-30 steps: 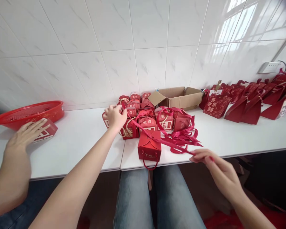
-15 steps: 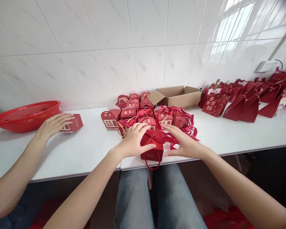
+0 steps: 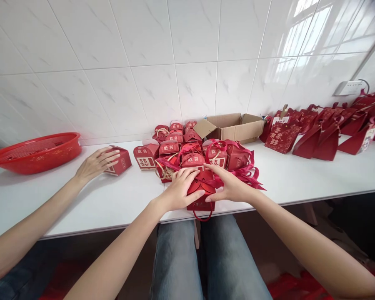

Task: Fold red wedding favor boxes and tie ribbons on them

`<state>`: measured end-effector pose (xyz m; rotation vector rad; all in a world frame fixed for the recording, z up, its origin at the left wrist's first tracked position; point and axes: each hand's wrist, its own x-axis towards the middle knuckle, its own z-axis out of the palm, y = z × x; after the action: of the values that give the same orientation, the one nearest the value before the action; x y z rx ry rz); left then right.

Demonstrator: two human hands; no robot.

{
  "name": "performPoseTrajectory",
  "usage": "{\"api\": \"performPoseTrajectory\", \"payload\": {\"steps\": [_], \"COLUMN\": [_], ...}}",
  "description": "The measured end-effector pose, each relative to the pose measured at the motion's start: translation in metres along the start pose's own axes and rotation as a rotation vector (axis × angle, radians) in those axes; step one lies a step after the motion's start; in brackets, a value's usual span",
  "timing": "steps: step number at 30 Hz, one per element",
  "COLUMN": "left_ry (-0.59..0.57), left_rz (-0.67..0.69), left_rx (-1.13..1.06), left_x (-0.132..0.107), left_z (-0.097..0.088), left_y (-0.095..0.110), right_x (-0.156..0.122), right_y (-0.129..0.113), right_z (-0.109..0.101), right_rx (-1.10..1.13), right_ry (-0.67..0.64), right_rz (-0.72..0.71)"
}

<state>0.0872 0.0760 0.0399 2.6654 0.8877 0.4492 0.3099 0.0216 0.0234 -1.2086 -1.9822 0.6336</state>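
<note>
Glossy white square tiles of the wall point(image 3: 187, 50) rise behind the long, smooth white table point(image 3: 300, 175) at which you sit, your knees in blue denim below its front edge. Along the right end, a row of stiff red paper bags point(image 3: 318, 139), wedge-shaped and gold-printed, leans against the wall. At the far left rests a shallow round red plastic basket point(image 3: 34, 152) with a perforated bowl. A brown cardboard carton point(image 3: 234, 127), flaps open, sits against the wall behind the middle of the table. In front of it is a huddle of small red card favour boxes point(image 3: 171, 148) with gold lettering, and beside them a loose tangle of shiny red satin ribbon point(image 3: 246, 173). Closest to you, at the table's front edge, stands the red gift box point(image 3: 203, 203), its curved top flaps folded together. Your left hand point(image 3: 179, 187) curls around its left side, thumb pressed on the front; your right hand point(image 3: 233, 187) grips its right side, fingers bent over the flaps. To the left, another person's hand point(image 3: 95, 164) lies flat against a small tilted red box point(image 3: 120, 161). A thin red cord loop point(image 3: 202, 216) dangles from your box over the table edge.
</note>
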Motion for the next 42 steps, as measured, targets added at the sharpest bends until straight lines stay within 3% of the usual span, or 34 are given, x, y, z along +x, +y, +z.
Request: {"api": "performPoseTrajectory", "payload": {"steps": [3,7,15,20,30,42], "left_ry": [0.085,0.214,0.217,0.203,0.212,0.249], "left_rz": [-0.025,-0.084,-0.229,-0.31,-0.292,-0.305], "left_rx": [-0.04,-0.062,-0.07,-0.212,-0.336,-0.293], "left_x": [-0.001,0.0,0.006,0.007,0.011,0.009], "left_z": [-0.002,-0.007,-0.012,-0.006,0.004,0.007], "left_y": [-0.006,-0.012,-0.005,-0.002,-0.007,-0.006], "right_x": [-0.001,-0.001,0.002,0.004,0.003,-0.005], "right_y": [0.002,0.002,-0.015,-0.012,-0.01,-0.001], "right_z": [-0.003,-0.008,-0.01,-0.01,-0.012,-0.015], "right_rx": [0.071,0.175,0.253,0.305,0.369,0.488], "right_ry": [0.058,0.198,-0.004,-0.139,-0.039,-0.061], "right_rz": [0.013,0.188,0.477,0.394,0.4,0.356]}}
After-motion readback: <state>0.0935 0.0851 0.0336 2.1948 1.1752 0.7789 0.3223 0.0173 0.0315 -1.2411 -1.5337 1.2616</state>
